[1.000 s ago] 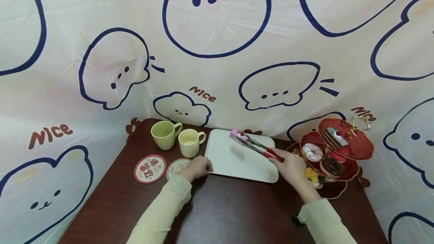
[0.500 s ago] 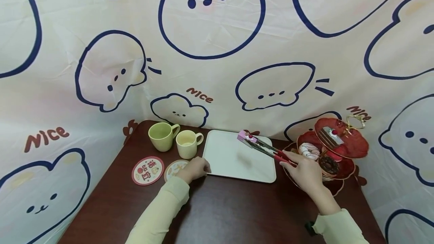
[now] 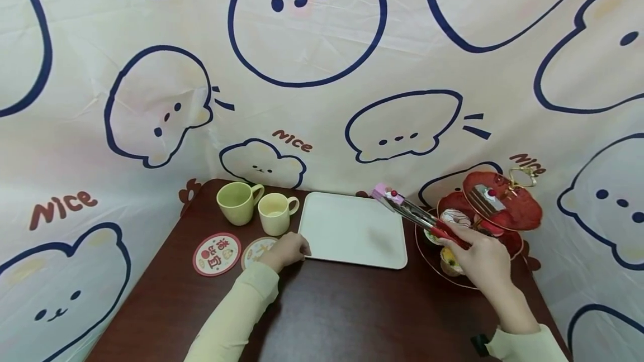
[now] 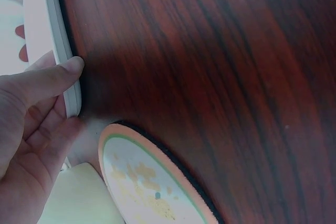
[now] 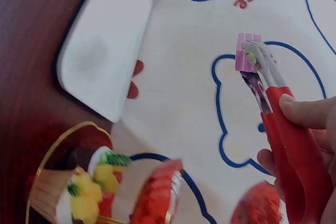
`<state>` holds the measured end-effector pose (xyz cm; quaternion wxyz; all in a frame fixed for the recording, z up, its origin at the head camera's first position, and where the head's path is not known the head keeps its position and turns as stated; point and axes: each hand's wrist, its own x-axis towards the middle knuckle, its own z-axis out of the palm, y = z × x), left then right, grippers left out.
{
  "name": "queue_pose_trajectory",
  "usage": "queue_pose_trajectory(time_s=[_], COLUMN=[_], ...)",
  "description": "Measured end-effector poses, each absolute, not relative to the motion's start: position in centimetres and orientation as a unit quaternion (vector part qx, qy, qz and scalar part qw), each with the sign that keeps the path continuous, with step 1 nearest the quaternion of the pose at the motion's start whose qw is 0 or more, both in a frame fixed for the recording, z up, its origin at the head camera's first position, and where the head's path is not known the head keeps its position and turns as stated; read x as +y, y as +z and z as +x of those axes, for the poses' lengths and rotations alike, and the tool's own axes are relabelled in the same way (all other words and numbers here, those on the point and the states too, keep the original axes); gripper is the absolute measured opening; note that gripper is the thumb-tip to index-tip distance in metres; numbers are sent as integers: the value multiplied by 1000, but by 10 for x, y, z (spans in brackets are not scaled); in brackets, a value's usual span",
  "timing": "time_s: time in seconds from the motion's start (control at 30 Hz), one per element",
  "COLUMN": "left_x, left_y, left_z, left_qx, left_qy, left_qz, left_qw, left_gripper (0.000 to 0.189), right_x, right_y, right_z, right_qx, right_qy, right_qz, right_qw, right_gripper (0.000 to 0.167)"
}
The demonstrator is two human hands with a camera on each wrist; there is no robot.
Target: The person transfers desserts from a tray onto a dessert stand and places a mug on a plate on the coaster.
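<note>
My left hand (image 3: pixel 290 248) grips the near left corner of a white tray (image 3: pixel 349 233); in the left wrist view the thumb (image 4: pixel 73 65) lies on the tray's rim. My right hand (image 3: pixel 485 258) holds metal tongs with red handles (image 5: pixel 294 153). Between the tong tips is a small pink toy cake piece (image 5: pixel 245 53), a red berry showing on it in the head view. Tongs and cake are raised near the tray's back right corner. Beside that hand stands a red tiered stand (image 3: pixel 525 205), partly hidden behind it.
On the stand are a chocolate cake slice (image 3: pixel 487 197), a white-iced donut (image 3: pixel 455 217) and fruit-topped pastries (image 5: pixel 86 198). Left of the tray stand a green mug (image 3: pixel 236 203) and a cream mug (image 3: pixel 275 215). Two round coasters lie before them, one red-rimmed (image 3: pixel 216 255).
My right hand has moved right with the tongs and pink cake, from above the tray's middle toward the stand. My left hand stays at the tray corner. The head view has shifted slightly.
</note>
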<state>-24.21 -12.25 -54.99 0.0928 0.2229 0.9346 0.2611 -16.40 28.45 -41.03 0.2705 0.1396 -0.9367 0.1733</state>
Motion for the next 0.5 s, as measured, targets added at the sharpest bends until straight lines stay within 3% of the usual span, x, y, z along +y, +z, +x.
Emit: queue_pose_trajectory(time_s=[0.5], left_x=[-122], left_y=[-552], left_z=[-244], left_qx=[933], left_qy=[263], left_qz=[227], left_qw=[97], left_gripper=[16], right_x=[333], right_y=[-373], right_z=[-120], right_qx=[-934], right_qy=[162], right_qz=[52], right_qw=[314], right_gripper=[50])
